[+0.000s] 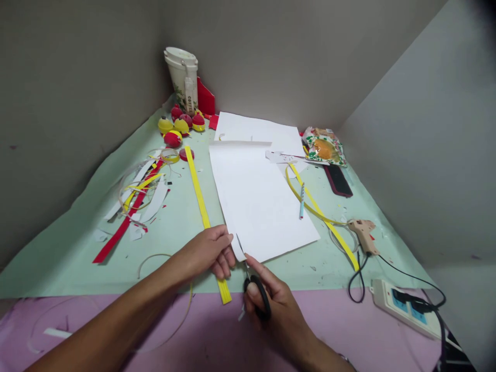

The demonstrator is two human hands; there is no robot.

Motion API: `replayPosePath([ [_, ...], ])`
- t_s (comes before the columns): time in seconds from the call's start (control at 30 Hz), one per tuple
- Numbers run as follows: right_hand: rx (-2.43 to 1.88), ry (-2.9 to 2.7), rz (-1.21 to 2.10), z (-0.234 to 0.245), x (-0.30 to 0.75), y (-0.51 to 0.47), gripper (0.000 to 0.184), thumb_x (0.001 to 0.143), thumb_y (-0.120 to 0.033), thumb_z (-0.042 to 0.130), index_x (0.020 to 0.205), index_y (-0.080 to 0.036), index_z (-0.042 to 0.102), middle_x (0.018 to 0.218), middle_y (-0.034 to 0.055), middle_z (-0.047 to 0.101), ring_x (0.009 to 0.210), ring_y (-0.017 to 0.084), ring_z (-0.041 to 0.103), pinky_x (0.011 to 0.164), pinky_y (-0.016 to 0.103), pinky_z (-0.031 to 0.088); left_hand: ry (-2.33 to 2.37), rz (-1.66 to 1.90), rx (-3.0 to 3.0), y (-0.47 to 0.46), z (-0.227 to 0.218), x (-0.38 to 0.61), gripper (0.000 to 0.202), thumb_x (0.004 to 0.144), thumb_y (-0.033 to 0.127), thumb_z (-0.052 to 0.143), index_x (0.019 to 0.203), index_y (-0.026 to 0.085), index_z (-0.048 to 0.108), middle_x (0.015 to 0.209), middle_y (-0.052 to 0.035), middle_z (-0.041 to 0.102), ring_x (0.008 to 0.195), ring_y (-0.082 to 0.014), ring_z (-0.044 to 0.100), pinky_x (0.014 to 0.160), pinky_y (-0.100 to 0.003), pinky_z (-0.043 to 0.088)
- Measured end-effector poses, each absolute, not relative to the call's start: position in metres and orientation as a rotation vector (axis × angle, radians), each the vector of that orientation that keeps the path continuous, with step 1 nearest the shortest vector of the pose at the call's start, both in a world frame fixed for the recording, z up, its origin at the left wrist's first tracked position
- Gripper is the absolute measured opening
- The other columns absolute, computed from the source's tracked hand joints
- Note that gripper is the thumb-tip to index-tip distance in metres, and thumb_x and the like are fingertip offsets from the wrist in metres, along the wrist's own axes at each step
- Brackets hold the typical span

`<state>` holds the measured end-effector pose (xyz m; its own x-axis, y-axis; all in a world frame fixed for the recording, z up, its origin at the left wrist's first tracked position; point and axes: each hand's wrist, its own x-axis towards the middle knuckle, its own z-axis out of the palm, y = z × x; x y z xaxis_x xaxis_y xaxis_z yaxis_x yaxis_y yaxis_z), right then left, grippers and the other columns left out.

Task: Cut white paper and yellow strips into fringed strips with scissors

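My right hand is closed round black-handled scissors, whose blades point up at the near corner of a white paper sheet. My left hand pinches that sheet's near left edge, fingers curled. A long yellow paper strip runs under my left hand toward the front. The sheet lies flat on the pale green mat.
Red, yellow and white paper scraps lie left. Red and yellow balls and a cup stand at the back. A pencil, phone, snack packet, glue gun and power strip sit right.
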<state>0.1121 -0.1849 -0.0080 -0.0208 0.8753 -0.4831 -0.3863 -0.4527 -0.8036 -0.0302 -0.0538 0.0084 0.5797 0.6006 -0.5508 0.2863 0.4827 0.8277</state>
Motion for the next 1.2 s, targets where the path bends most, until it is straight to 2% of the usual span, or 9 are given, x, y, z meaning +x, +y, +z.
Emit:
replayPosePath([
  [0.17,-1.286,-0.577,1.662,-0.0084,0.1127,-0.1846,0.092,0.074,-0.057,0.077,0.147,-0.016,0.041,0.057,-0.0080,0.051,0.044,0.006,0.038,0.043,0.020,0.030,1.005,0.276,1.077,-0.0547,0.0089,-0.0299,0.027,0.092,0.041,0.048,0.078,0.019,0.046,0.061,0.0000,0.065,0.044,-0.0121,0.062,0.043,-0.023,0.046],
  [0.37,-1.262,-0.643,1.656,-0.0099,0.1144,-0.1880,0.081,0.079,-0.054,0.075,0.145,-0.018,0.045,0.059,-0.0077,0.051,0.045,0.006,0.039,0.044,0.020,0.030,1.000,0.265,1.046,-0.0538,0.0077,-0.0290,0.029,0.088,0.045,0.054,0.079,0.019,0.046,0.057,0.0011,0.064,0.041,-0.0131,0.061,0.040,-0.024,0.045],
  [0.57,-1.276,-0.642,1.652,-0.0108,0.1141,-0.1865,0.085,0.076,-0.056,0.076,0.145,-0.017,0.045,0.059,-0.0074,0.053,0.044,0.006,0.041,0.043,0.019,0.031,0.999,0.249,1.082,-0.0542,0.0090,-0.0282,0.025,0.090,0.042,0.051,0.080,0.019,0.046,0.057,0.0016,0.064,0.042,-0.0130,0.062,0.040,-0.023,0.046],
  [0.93,-1.263,-0.597,1.657,-0.0128,0.1125,-0.1867,0.082,0.078,-0.053,0.075,0.145,-0.018,0.045,0.058,-0.0074,0.053,0.044,0.006,0.041,0.043,0.020,0.032,1.007,0.247,1.083,-0.0543,0.0084,-0.0276,0.028,0.088,0.046,0.053,0.079,0.020,0.046,0.057,0.0018,0.064,0.041,-0.0131,0.061,0.040,-0.023,0.046],
  [1.2,-1.269,-0.600,1.643,-0.0138,0.1122,-0.1872,0.080,0.081,-0.051,0.074,0.147,-0.018,0.043,0.058,-0.0077,0.052,0.045,0.006,0.039,0.044,0.019,0.031,1.001,0.237,1.084,-0.0529,0.0062,-0.0277,0.026,0.090,0.042,0.051,0.079,0.019,0.045,0.057,0.0014,0.064,0.041,-0.0132,0.061,0.040,-0.023,0.046],
])
